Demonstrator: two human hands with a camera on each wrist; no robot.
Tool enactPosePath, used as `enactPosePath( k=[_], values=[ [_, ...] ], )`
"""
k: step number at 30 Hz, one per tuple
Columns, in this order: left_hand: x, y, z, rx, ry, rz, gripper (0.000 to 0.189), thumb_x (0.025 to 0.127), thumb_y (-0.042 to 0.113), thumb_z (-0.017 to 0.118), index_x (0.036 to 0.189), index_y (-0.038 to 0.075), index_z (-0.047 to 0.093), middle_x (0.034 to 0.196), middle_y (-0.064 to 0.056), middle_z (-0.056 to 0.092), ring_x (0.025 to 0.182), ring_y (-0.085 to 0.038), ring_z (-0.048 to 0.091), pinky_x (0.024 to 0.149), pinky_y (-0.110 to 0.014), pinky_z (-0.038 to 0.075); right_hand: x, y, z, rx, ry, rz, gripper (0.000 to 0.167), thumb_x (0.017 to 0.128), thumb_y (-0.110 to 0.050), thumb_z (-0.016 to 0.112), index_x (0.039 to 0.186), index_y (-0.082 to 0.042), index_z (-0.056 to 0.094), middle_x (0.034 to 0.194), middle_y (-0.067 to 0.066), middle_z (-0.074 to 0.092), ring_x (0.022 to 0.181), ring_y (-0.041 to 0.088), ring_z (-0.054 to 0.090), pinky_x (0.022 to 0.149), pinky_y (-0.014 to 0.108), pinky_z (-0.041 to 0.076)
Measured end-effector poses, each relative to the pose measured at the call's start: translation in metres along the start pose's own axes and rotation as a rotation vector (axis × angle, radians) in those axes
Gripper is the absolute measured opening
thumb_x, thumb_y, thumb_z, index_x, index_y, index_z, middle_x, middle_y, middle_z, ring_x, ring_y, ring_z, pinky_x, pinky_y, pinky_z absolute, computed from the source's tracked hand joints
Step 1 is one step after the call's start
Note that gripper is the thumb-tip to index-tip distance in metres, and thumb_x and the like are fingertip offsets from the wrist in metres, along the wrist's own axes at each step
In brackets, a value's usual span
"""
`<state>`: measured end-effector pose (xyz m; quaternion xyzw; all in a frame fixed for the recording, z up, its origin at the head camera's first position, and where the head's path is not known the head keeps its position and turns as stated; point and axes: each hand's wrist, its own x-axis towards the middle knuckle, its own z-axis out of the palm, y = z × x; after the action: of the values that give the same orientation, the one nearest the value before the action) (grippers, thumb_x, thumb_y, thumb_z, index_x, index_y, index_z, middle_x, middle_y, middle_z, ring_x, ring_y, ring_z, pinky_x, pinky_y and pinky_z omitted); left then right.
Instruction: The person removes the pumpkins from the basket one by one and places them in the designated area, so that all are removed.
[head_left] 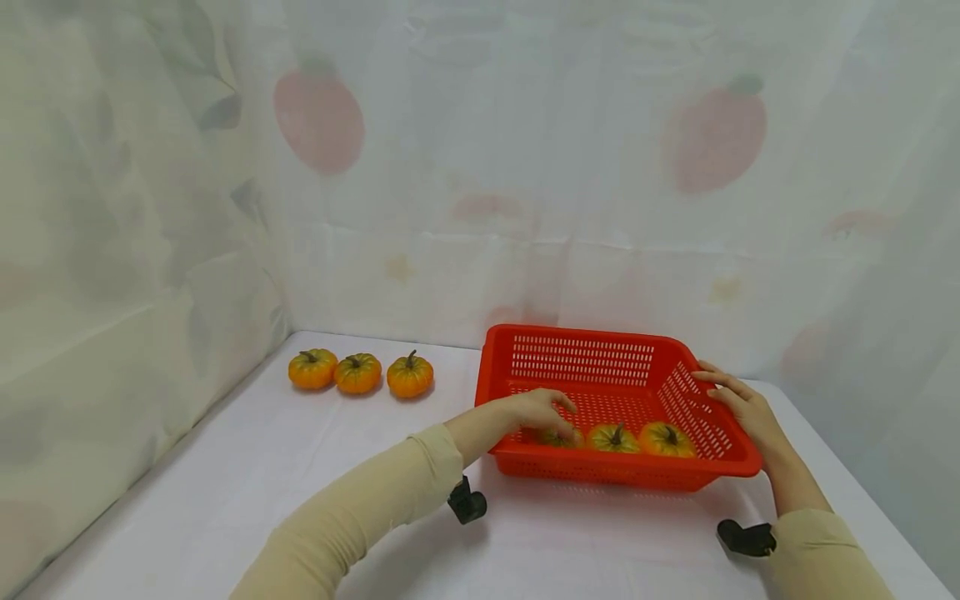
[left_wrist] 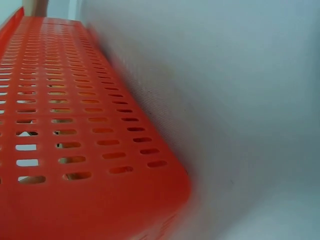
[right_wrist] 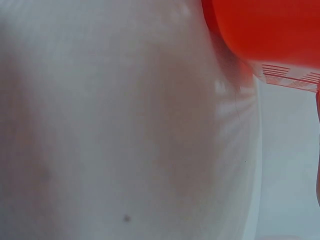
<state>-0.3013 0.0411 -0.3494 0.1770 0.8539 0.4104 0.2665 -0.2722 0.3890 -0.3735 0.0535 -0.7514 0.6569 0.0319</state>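
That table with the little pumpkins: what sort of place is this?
Probably a screened-off spot set up for demonstrations or practice, though I can't be sure. Printed hanging sheets close in around a pale table, where pumpkins and a red basket are laid out.

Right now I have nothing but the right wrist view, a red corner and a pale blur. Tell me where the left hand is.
Observer: The left hand is reaching into the red basket, at the leftmost pumpkin inside; whether it grips that pumpkin I cannot tell.
Operator: Count what lies in the basket.
Observer: Three pumpkins, in a row along the wall nearest the person.
Operator: Now report any outside it.
Observer: Three more pumpkins sit on the white table, to the left of the basket.
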Motion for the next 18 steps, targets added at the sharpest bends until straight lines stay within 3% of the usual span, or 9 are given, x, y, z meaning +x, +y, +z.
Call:
enactPosePath(
  k=[6, 18],
  values=[
    [0.0009, -0.0007, 0.0019, 0.086, 0.006, -0.005, 0.046, 0.083, 0.019, 0.076, 0.127, 0.015, 0.062, 0.130, -0.009, 0.058, 0.109, -0.022, 0.050, 0.101, -0.044, 0.047, -0.0003, 0.0009, -0.0002, 0.016, -0.006, -0.006, 0.032, 0.103, -0.024, 0.051, 0.133, -0.021, 0.064, 0.122, -0.042, 0.056, 0.099, -0.011, 0.061, 0.070, 0.015, 0.057],
    [0.0002, -0.0009, 0.0032, 0.136, -0.014, -0.040, 0.042, 0.084, 0.020, 0.076, 0.123, 0.017, 0.064, 0.129, -0.008, 0.057, 0.110, -0.022, 0.048, 0.104, -0.046, 0.044, 0.0010, 0.0018, -0.0017, 0.008, -0.002, 0.007, 0.033, 0.103, -0.025, 0.050, 0.133, -0.023, 0.063, 0.121, -0.044, 0.055, 0.098, -0.011, 0.062, 0.071, 0.016, 0.057]
  ],
)
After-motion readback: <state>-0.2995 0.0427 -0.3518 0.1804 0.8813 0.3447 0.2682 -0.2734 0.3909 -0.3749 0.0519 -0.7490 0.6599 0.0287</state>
